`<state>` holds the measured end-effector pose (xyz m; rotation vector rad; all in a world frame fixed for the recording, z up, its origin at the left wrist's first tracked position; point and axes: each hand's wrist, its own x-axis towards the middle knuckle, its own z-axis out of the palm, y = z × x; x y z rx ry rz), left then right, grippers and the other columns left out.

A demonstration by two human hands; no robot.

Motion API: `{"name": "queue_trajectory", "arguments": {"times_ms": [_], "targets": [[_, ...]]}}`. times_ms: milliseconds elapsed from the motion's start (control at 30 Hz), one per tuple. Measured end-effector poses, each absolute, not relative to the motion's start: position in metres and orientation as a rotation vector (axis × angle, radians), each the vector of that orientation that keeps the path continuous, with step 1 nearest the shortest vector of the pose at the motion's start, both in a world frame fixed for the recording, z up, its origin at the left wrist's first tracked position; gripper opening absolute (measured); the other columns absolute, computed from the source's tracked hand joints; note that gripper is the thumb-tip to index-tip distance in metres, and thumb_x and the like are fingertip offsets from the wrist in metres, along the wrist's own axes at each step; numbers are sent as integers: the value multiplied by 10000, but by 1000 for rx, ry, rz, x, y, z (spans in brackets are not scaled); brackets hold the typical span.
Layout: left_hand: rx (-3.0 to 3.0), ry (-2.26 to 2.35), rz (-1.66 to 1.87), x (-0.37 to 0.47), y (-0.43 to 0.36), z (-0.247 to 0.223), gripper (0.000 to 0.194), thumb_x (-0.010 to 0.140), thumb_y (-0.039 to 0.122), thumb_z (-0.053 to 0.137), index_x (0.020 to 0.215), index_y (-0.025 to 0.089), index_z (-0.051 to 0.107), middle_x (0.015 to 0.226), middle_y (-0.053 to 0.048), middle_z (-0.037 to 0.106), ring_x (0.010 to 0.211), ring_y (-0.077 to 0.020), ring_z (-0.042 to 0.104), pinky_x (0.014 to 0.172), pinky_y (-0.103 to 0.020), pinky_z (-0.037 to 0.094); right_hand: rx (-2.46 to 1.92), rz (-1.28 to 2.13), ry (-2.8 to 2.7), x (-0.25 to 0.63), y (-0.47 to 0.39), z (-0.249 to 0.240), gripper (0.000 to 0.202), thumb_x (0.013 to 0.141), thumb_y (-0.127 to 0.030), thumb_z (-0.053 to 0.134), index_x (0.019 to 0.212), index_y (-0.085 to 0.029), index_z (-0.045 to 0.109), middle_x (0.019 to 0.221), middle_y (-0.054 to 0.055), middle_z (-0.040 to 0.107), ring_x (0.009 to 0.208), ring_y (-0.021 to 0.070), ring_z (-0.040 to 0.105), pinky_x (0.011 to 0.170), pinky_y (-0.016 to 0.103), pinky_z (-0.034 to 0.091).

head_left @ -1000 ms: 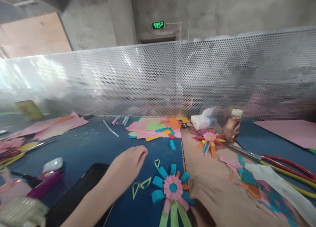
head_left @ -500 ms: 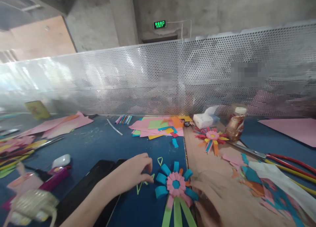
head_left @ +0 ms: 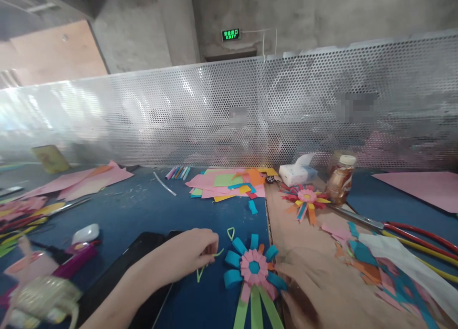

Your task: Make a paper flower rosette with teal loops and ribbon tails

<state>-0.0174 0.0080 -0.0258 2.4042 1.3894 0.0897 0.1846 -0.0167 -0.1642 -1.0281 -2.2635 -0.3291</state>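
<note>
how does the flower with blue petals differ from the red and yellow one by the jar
The blue-petalled flower has rounded paper loops for petals; those of the red-and-yellow flower look more pointed.
The blue-petalled flower has green strips below, the red-and-yellow flower orange and blue ones.
The right hand is at the blue-petalled flower's edge; the red-and-yellow flower lies near the jar, no hand on it.
Both have a pink ring in the middle.

The left hand (head_left: 200, 247) hides part of a green paper outline (head_left: 199, 278) and any pinch on it, green strips (head_left: 256, 310) run off the bottom edge, and pixelation blurs patches of the perforated screen (head_left: 161, 114).
</note>
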Motion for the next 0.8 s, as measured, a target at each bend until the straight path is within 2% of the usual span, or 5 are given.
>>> {"name": "queue_trajectory", "arguments": {"times_ms": [200,333,467,600,800], "targets": [[2342,1378,290,-13,16,-20,196,805,278,388,796,195,566,784,22,599,704,-108,523,642,-205,357,-1152,-380,-2074,202,-18,-158,316,723,-124,462,976,-282,565,740,30,626,713,205,618,563,248,531],[2357,1400,352,0,24,-20,175,789,274,419,842,184,560,786,7,613,701,-115,535,631,-204,363,-1134,-374,-2042,231,-21,-145,263,753,-180,426,958,-264,568,790,29,630,741,190,612,629,251,520],[2455,1400,317,18,32,-19,125,771,270,453,777,178,537,700,10,608,640,-122,532,571,-202,350,-1097,-348,-2047,246,-23,-136,252,784,-244,418,995,-264,554,831,30,636,775,195,606,642,268,516],[2602,1367,258,33,38,-17,122,766,237,456,721,190,559,717,9,618,662,-132,543,570,-209,339,-1068,-316,-2054,249,-22,-132,237,825,-296,411,1005,-222,546,875,51,630,774,176,602,672,305,509],[2640,1398,216,42,42,-23,149,773,231,453,733,198,593,753,2,635,700,-146,563,602,-222,359,-1003,-225,-2141,263,-24,-117,199,816,-326,431,919,-284,596,786,-2,642,725,150,621,584,208,523]]}}
